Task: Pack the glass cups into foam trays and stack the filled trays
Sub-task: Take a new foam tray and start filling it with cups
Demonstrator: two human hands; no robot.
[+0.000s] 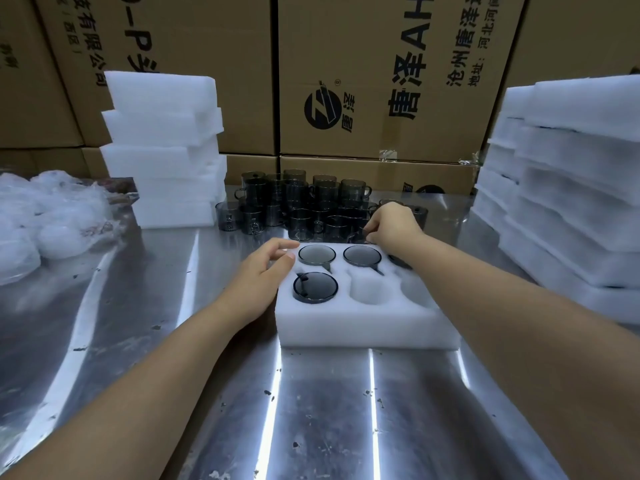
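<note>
Foam tray (363, 323) white, blocky; round wells hold smoky glass cups (316, 287).

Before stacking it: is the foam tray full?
Not full: the foam tray shows two empty pockets, front middle and front right.

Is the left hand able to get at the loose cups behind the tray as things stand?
Probably yes. The left hand rests open and empty at the foam tray's far left corner, bare table lies between it and the loose cups, and the right hand is farther right.
</note>
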